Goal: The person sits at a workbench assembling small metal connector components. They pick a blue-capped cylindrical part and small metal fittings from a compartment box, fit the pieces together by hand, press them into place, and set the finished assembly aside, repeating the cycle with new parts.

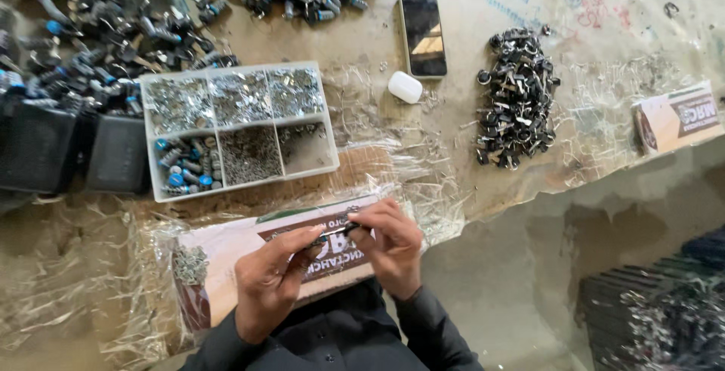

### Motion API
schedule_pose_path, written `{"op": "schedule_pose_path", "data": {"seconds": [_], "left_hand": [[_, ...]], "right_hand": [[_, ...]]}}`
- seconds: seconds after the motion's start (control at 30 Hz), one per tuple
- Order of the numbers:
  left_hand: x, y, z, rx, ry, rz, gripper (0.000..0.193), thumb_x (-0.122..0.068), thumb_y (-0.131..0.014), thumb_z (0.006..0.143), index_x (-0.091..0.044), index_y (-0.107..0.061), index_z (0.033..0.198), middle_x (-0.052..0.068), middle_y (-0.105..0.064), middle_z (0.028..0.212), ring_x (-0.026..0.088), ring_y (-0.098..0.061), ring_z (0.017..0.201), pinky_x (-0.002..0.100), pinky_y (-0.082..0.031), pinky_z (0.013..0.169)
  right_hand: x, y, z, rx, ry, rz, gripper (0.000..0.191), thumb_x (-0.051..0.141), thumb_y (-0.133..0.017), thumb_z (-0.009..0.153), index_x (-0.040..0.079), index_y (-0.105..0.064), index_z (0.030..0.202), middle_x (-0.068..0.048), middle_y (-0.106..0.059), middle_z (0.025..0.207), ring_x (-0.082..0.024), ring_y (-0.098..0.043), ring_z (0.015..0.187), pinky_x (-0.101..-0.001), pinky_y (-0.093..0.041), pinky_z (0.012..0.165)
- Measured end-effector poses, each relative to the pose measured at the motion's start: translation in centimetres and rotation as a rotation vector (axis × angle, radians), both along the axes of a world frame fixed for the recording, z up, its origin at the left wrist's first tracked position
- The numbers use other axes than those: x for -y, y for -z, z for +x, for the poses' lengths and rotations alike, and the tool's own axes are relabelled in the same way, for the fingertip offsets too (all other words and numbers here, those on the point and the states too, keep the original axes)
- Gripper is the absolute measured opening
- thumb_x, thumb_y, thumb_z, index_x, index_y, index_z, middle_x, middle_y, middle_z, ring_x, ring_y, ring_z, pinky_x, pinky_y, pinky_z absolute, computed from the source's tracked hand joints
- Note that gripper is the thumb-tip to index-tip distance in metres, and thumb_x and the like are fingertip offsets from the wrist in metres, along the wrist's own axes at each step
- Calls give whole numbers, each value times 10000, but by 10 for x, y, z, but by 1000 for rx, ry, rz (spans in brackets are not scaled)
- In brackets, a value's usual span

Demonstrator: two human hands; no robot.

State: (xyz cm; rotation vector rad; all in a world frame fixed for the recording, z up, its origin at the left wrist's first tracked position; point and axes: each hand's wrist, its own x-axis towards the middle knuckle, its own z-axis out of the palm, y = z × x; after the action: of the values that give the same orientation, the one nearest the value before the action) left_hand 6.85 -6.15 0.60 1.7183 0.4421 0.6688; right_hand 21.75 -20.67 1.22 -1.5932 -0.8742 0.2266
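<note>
Both hands low at centre, above a box (226,254) wrapped in plastic. Left hand (269,284) and right hand (390,244) meeting on a small dark part (337,230) — fingers of each pinching an end, part held level between them, just over the box. Beyond, on the tabletop (362,38): a compartment tray (240,131) of metal bits, a phone (423,35), a white case (405,87) beside it, a black pile (517,99) to the right — well apart from the hands.

A worn tan table (362,38) holding crinkled plastic wrap (68,265), a 6-compartment parts tray (238,129), a phone (423,35) and heaps of small black parts (517,99).
</note>
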Motion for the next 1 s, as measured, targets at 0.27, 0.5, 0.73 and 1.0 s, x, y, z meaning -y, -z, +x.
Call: {"op": "schedule_pose_path", "data": {"seconds": [0.27,0.5,0.73,1.0], "left_hand": [[-9,-2,-8,57,-23,13,329,97,-710,861,-32,-720,1163,113,-793,1116,182,-791,991,271,-612,849],[-24,-1,-16,123,83,128,300,53,-702,906,-36,-718,1192,135,-773,1125,255,-789,1040,316,-621,878],[-43,-5,-39,136,-44,252,279,-18,-752,906,-48,-718,1181,131,-772,1129,302,-770,1031,342,-622,838],[-56,-4,-57,228,-249,169,268,-81,-808,915,-69,-652,1133,88,-773,1079,214,-793,927,320,-630,782]], "right_hand": [[-18,-13,-1,-63,-55,21,240,-110,-759,816,-41,-741,1045,-98,-703,921,-200,-626,881,-298,-502,755],[-21,-14,-2,-49,-162,-22,221,-107,-748,818,-52,-736,1031,-98,-706,906,-183,-633,851,-285,-499,733],[-61,-6,-32,-323,-220,-48,184,-88,-684,905,-59,-700,1086,-113,-666,1011,-129,-656,847,-234,-531,730],[-99,-8,40,-193,-730,-420,214,-10,-779,861,-53,-753,1069,-123,-758,946,-186,-733,831,-294,-603,715]]}}
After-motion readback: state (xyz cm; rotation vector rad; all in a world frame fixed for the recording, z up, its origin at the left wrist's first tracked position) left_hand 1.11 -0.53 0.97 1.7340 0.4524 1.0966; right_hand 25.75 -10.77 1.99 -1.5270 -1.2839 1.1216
